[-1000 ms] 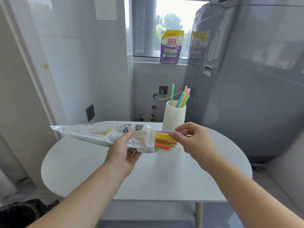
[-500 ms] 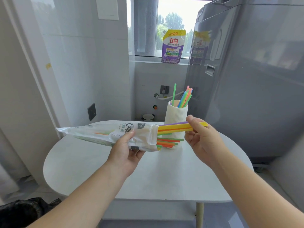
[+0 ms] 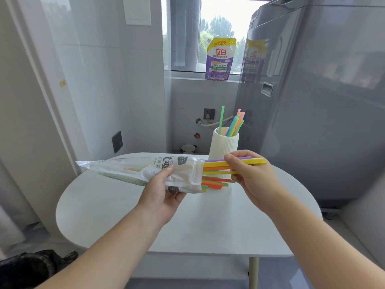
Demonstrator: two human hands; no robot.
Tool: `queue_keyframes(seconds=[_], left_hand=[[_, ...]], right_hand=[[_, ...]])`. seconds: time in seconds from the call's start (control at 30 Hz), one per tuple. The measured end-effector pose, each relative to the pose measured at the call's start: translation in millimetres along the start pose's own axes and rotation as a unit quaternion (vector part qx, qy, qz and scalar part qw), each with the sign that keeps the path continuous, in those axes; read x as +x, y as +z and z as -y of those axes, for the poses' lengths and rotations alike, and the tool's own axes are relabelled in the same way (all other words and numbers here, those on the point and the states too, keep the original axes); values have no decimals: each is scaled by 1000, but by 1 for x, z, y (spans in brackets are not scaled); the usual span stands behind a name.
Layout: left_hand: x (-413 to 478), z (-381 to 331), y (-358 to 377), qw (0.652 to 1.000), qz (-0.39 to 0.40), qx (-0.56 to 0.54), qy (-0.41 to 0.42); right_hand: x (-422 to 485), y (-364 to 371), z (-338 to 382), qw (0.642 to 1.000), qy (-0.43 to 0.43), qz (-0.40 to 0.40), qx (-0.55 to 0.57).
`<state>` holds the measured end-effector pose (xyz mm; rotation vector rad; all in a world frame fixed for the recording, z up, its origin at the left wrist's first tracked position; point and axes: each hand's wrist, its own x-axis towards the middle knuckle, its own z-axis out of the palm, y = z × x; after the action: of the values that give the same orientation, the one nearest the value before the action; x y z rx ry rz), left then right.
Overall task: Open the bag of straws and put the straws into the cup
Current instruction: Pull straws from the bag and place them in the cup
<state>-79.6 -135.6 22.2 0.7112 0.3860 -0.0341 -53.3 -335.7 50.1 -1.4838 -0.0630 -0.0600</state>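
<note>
My left hand holds a clear printed bag of straws lying level above the table, its open mouth to the right. Orange, green and yellow straw ends stick out of that mouth. My right hand pinches a few straws, yellow, purple and orange, drawn partly out of the bag. Behind them stands a white ribbed cup with several straws upright in it.
A white round table lies under both hands. A grey washing machine stands at the right. A purple detergent pouch sits on the window sill. A black bag lies on the floor at lower left.
My right hand has pulled a few straws further out of the bag to the right and slightly up. The left hand keeps its hold on the bag, which has risen a little.
</note>
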Motion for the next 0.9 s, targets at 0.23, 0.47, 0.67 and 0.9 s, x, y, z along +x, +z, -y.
queue_keyframes(seconds=[0.23,0.47,0.67,0.9], left_hand=[[0,-3,0,1000,-8,-11,4],[1,-2,-1,1000,-10,-18,2],[2,-2,-1,1000,-11,-18,2],[0,0,2,999,-7,-30,8]], right_hand=[[0,-2,15,981,29,-2,192],[5,2,12,994,-23,-91,51],[5,2,20,993,-59,-95,-24],[5,9,6,997,29,-21,63]])
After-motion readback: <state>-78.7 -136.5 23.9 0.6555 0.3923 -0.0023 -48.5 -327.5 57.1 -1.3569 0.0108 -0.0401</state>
